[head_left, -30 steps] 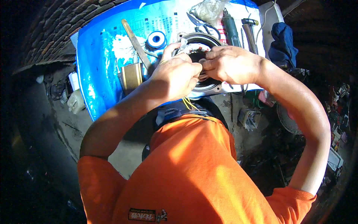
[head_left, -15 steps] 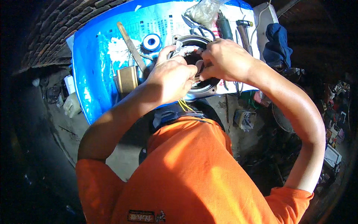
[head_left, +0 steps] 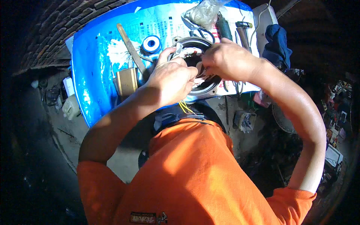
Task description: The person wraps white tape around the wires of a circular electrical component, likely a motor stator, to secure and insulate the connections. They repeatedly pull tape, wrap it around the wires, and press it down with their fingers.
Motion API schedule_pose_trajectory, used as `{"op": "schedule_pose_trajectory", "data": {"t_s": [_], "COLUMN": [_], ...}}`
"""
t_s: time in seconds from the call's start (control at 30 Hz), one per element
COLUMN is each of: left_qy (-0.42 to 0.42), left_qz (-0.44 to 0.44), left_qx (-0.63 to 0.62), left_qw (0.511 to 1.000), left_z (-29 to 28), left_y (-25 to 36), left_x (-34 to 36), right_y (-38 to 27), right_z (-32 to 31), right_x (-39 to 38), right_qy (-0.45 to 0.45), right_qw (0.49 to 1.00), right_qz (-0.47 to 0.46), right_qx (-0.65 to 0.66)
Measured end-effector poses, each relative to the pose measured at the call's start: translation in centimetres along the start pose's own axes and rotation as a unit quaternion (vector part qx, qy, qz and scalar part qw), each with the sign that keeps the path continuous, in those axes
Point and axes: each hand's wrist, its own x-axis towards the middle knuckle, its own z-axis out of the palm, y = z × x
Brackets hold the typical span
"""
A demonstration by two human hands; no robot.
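A round metal motor stator (head_left: 210,89) with eared flanges lies on the table in front of me, pale strips or windings showing around its dark bore. My left hand (head_left: 172,78) is at its left side, fingers curled together over the near rim; what they pinch is hidden. Over the right rim, my right hand (head_left: 228,59) has its fingers bent into the bore and pressed together. I cannot make out what lies between them. Yellow wires (head_left: 185,107) hang from the near side of the stator, below my left hand.
Left of the stator are a white-and-blue spool (head_left: 151,44), a flat wooden stick (head_left: 130,47), white strips (head_left: 119,52) and a brown block (head_left: 127,80). Beyond it lie a plastic bag (head_left: 204,14), a green power tool (head_left: 223,27) and a hammer (head_left: 243,34). Dark cloth (head_left: 277,47) hangs at the right.
My right hand has drawn slightly away from the left, and its fingertips have moved back toward the right rim. My left hand stays nearly in place.
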Motion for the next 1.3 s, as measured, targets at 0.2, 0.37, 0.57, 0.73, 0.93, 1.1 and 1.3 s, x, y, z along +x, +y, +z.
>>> {"op": "schedule_pose_trajectory", "data": {"t_s": [0.2,0.37,0.57,0.73,0.93,1.1,1.3], "left_qy": [0.003,-0.004,-0.012,0.050,0.070,0.065,0.055], "left_qz": [-0.005,0.006,-0.008,0.046,0.013,-0.030,-0.027], "left_qx": [0.015,0.015,0.019,0.011,-0.005,-0.001,-0.047], "left_qw": [1.000,1.000,1.000,0.998,0.997,0.997,0.997], "left_z": [0.1,0.0,-0.1,0.3,0.8,0.8,0.2], "left_y": [0.1,0.2,0.2,0.0,0.2,0.6,0.8], "left_x": [0.0,0.0,0.0,0.0,0.1,-0.2,0.0], "right_y": [-1.7,-3.0,-2.5,-3.1,-4.0,-3.8,-7.9], "right_z": [-2.4,-0.5,-0.7,-0.5,-0.1,-1.2,1.2], "right_x": [1.0,1.0,0.7,1.5,1.6,-0.2,-5.0], "right_qy": [-0.110,-0.026,-0.019,0.030,0.026,0.071,0.154], "right_qw": [0.984,0.991,0.992,0.987,0.984,0.928,0.872], "right_qz": [0.114,0.111,0.126,0.151,0.176,0.209,0.265], "right_qx": [0.079,-0.066,-0.009,-0.046,0.014,0.301,0.381]}}
